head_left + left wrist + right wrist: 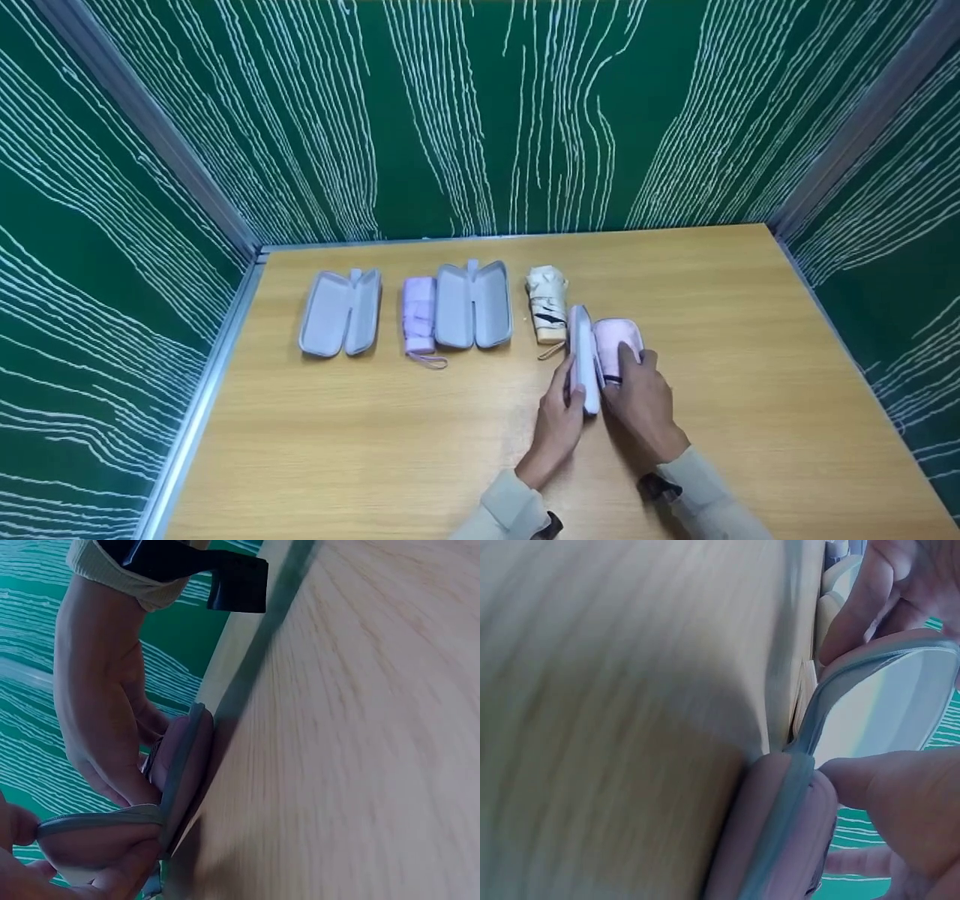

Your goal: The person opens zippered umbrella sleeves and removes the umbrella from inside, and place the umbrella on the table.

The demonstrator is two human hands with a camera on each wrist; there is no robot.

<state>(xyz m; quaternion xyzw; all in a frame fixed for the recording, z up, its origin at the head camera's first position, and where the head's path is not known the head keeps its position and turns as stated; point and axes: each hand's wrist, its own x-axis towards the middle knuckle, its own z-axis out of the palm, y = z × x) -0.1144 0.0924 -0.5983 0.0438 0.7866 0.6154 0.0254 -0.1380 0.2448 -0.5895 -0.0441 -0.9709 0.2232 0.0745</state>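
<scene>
My left hand (559, 421) grips the raised half of an open hinged umbrella case (584, 367), thumb on one side and fingers on the other. The case's other half lies on the table with a pink folding umbrella (616, 339) in it. My right hand (646, 399) holds that umbrella near its lower end, the index finger along its top. In the right wrist view, the thumb touches the umbrella beside the case's grey zip edge (776, 840). The left wrist view shows the case lid (97, 840) tilted up between the left fingers.
Just left of the case lies a cream folding umbrella (547, 304) with a strap. Further left are an open grey case (491, 307), a purple folding umbrella (418, 311) against it, and another open grey case (328, 315). Green patterned panels (480, 112) wall the wooden table (360, 450).
</scene>
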